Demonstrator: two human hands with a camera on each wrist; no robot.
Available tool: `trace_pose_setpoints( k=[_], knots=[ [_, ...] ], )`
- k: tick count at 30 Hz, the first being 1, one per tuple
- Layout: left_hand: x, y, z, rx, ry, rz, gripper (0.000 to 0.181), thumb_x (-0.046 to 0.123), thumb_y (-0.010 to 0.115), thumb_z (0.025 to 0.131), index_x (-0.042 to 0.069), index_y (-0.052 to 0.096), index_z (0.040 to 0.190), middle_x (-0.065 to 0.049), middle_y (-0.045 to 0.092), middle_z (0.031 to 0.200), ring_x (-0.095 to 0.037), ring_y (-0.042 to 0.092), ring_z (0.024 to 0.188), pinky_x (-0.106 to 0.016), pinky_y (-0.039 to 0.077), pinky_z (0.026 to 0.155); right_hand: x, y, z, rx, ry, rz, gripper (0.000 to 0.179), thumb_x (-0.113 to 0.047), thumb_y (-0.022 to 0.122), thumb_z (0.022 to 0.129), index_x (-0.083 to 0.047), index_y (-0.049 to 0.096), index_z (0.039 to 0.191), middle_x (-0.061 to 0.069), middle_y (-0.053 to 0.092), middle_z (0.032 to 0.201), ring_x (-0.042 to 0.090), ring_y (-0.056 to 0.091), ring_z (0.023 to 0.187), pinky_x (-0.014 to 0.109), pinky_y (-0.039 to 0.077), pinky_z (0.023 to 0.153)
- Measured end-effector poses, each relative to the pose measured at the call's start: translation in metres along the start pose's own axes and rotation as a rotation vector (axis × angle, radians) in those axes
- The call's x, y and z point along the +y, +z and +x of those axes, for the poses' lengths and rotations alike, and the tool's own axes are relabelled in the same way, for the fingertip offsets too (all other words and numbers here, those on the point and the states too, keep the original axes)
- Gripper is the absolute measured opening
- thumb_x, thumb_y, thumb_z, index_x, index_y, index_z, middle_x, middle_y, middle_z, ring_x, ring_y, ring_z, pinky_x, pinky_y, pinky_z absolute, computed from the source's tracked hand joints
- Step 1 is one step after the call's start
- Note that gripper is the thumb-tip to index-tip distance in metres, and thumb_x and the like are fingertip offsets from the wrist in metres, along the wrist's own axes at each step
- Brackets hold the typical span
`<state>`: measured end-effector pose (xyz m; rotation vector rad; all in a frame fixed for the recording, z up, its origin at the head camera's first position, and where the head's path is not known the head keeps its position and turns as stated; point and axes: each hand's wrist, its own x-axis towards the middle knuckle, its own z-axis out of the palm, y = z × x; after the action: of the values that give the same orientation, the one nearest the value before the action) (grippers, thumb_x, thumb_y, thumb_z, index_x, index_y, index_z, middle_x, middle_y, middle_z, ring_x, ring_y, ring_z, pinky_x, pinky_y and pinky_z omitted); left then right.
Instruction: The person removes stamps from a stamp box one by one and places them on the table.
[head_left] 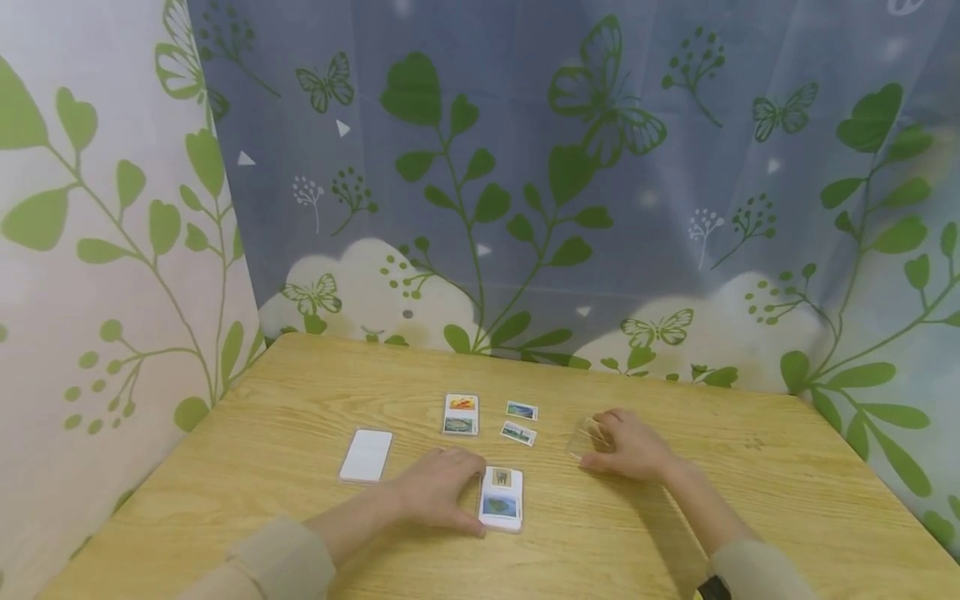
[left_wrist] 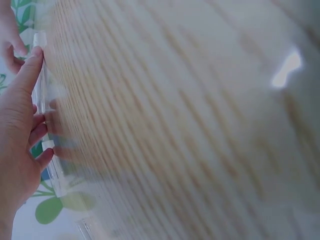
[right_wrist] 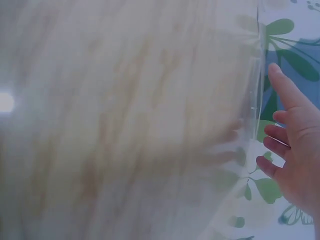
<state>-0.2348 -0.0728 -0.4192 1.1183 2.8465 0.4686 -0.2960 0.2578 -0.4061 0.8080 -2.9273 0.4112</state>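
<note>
In the head view, my left hand (head_left: 442, 492) holds the left side of a clear plastic case (head_left: 512, 527). Its thumb is at the near corner and its fingers at the far one. Inside the case lies a white card with two stamps, a brown one (head_left: 502, 477) above a blue and green one (head_left: 499, 506). To the right, my right hand (head_left: 630, 446) holds a clear plastic lid (head_left: 583, 439) between thumb and fingers. In the right wrist view those fingers (right_wrist: 276, 134) are by a clear edge, and their reflection shows on the tabletop.
A wooden table (head_left: 750, 500) carries it all. Behind the left hand lies a clear case with a plain white card (head_left: 366, 456). Farther back sit another case with two stamps (head_left: 461, 414) and two loose stamps, one blue (head_left: 522, 410), one green (head_left: 518, 432). Patterned curtains (head_left: 480, 167) hang behind.
</note>
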Motion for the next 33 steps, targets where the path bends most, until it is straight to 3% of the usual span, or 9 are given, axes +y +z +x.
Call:
trace_pose_setpoints(
  k=[6,13,18,24,33],
  knots=[
    [-0.001,0.000,-0.001,0.000,0.009,-0.001,0.076,0.062,0.067,0.070,0.012,0.050,0.125,-0.003,0.054,0.127,-0.020,0.046,0.120,-0.041,0.036,0.100,-0.007,-0.006,-0.002,0.054,0.049,0.149,0.061,-0.036,0.059,0.090,0.010,0.046,0.127,0.025,0.052,0.119,0.041,0.048,0.110,0.054,0.043,0.089],
    [-0.002,-0.003,-0.003,0.013,0.053,0.012,0.074,0.061,0.066,0.072,0.011,0.051,0.124,-0.005,0.054,0.127,-0.022,0.046,0.121,-0.043,0.037,0.100,-0.028,-0.014,0.004,0.142,0.098,0.360,0.050,-0.034,0.057,0.092,0.004,0.052,0.125,0.015,0.060,0.110,0.028,0.056,0.098,0.043,0.049,0.079],
    [-0.002,-0.003,-0.004,0.017,0.077,0.039,0.072,0.061,0.064,0.074,0.010,0.051,0.123,-0.004,0.054,0.127,-0.022,0.046,0.121,-0.042,0.037,0.100,-0.047,-0.016,0.010,0.167,0.144,0.501,0.048,-0.034,0.055,0.093,0.003,0.054,0.122,0.014,0.061,0.109,0.029,0.057,0.099,0.042,0.049,0.081],
    [-0.002,-0.002,-0.003,0.007,0.096,0.081,0.071,0.061,0.061,0.076,0.010,0.050,0.125,-0.004,0.053,0.127,-0.021,0.045,0.121,-0.041,0.037,0.100,-0.067,-0.012,0.015,0.174,0.157,0.601,0.050,-0.037,0.053,0.093,0.003,0.054,0.123,0.012,0.061,0.110,0.026,0.057,0.098,0.041,0.049,0.082],
    [-0.001,-0.002,-0.002,0.000,0.103,0.099,0.072,0.062,0.058,0.078,0.010,0.048,0.127,-0.004,0.051,0.129,-0.021,0.044,0.122,-0.040,0.038,0.100,-0.088,-0.005,0.020,0.103,0.144,0.746,0.042,-0.025,0.054,0.094,0.006,0.052,0.123,0.016,0.059,0.112,0.029,0.056,0.098,0.044,0.049,0.081]
  ],
)
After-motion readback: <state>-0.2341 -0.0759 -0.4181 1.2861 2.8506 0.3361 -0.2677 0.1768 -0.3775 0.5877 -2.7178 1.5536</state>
